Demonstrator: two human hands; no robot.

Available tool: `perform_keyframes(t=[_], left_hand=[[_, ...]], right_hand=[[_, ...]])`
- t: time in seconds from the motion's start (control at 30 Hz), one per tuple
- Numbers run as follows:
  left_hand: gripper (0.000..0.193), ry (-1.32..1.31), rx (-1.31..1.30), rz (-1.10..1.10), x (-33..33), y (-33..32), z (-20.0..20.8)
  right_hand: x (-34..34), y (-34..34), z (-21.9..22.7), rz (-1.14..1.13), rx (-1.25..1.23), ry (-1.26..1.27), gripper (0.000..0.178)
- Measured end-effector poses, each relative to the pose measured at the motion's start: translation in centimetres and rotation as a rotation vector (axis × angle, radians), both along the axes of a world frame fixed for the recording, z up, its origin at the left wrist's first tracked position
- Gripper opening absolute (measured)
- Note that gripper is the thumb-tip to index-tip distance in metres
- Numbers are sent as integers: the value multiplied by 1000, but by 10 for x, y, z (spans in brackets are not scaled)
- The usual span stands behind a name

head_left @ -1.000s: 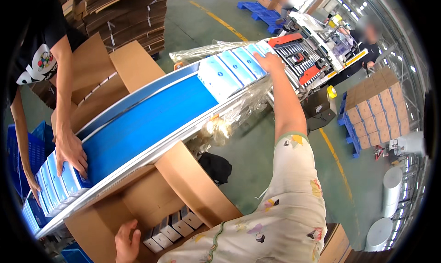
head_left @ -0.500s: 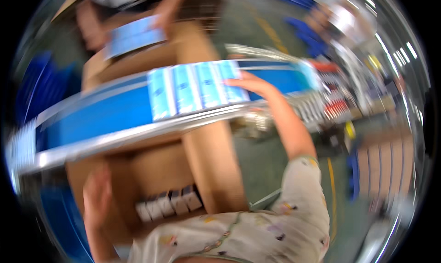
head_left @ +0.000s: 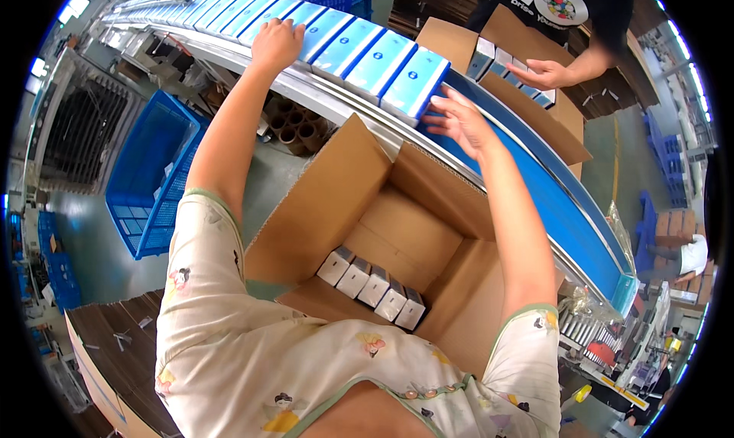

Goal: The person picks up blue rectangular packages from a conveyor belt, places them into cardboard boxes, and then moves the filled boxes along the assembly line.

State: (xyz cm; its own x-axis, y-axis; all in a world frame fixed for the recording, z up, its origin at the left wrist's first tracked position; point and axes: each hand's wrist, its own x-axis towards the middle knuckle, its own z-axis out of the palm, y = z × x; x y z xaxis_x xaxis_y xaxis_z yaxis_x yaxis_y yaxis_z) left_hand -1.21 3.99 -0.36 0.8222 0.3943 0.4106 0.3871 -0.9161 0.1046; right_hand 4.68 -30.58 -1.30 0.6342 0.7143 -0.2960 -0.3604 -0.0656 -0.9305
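Note:
A long row of light-blue and white boxes (head_left: 378,66), shrink-wrapped by their shine, stands side by side on the blue conveyor belt (head_left: 550,197). My left hand (head_left: 277,45) lies over the tops of boxes in the middle of the row, fingers slightly bent and a little apart. At the row's near right end, my right hand (head_left: 463,123) has its fingers spread, with the thumb and fingertips by the end box. Whether they touch it I cannot tell. Below the belt, in front of me, an open cardboard carton (head_left: 405,224) holds several white-and-dark boxes (head_left: 372,287) along one side.
Across the belt, a co-worker's open hand (head_left: 547,75) is over another carton (head_left: 562,124) with boxes inside. A blue plastic crate (head_left: 153,174) stands on the left, cardboard tubes (head_left: 298,126) lie under the belt, and flattened cardboard (head_left: 115,346) is stacked at lower left.
The view has turned left. My left hand has risen from over the carton onto the row. My right hand was on several boxes. The co-worker's hands no longer hold the blue boxes.

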Motion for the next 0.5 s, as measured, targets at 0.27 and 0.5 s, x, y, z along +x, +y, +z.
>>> perform_keyframes(t=[0.27,0.5], left_hand=[[53,131,-241,5,32,-18,6],[37,18,-997,-455,5,-27,7]], right_hand=[[-14,-72,16,-116,-432,-121,73],[-81,-161,14,-155,-664,-718,39]])
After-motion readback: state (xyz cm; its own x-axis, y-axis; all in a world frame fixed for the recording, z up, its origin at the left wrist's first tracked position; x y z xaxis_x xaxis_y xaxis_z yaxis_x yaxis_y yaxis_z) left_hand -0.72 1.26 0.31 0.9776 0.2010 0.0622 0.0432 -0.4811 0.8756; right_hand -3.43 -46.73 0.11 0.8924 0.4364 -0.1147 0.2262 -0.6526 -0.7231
